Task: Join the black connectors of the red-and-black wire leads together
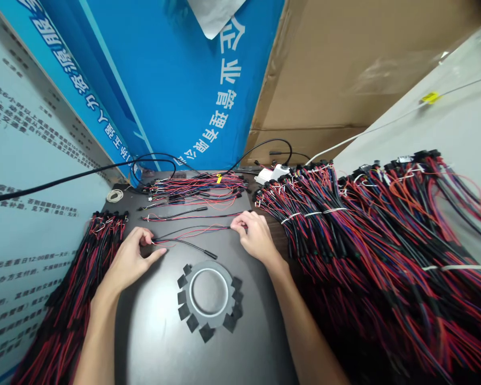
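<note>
Wire harness (210,254), pinched in the right hand (258,239), could be tugged askew, its other end seemingly unsecured by the spread left hand (131,256).

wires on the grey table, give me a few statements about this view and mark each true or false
1. The right hand pinches one end of some thin wires. True.
2. The disc's tabs are bright yellow. False: they are dark.
3. The disc lies nearer the camera than the thin wires. True.
4. The coiled cord lies to the right of the right hand. False: it lies at the far left of the table.
5. Pale bands tie the big bundles on the right. True.
</note>
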`<action>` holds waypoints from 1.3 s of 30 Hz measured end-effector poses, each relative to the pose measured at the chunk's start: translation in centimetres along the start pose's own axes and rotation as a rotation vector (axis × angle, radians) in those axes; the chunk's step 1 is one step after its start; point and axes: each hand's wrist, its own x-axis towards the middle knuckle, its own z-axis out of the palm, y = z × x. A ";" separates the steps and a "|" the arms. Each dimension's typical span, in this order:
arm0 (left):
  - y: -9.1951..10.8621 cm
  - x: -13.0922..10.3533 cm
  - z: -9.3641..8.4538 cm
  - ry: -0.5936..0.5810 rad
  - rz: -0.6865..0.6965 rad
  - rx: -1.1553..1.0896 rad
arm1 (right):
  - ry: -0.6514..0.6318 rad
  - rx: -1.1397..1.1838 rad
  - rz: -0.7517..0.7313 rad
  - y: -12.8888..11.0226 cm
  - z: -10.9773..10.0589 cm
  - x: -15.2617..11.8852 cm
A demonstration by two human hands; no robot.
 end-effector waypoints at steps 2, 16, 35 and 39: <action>-0.4 0.0 0.1 0.027 0.039 -0.004 | 0.003 0.001 -0.002 0.0 0.0 0.0; 0.0 -0.8 -0.5 -0.056 -0.037 -0.007 | 0.008 -0.019 -0.013 0.2 0.1 -0.1; -0.5 -0.6 0.5 0.090 -0.102 0.077 | -0.007 -0.057 -0.035 0.4 0.2 -0.3; -0.2 -0.6 0.5 0.112 -0.132 0.072 | -0.011 -0.056 -0.039 0.4 0.1 -0.3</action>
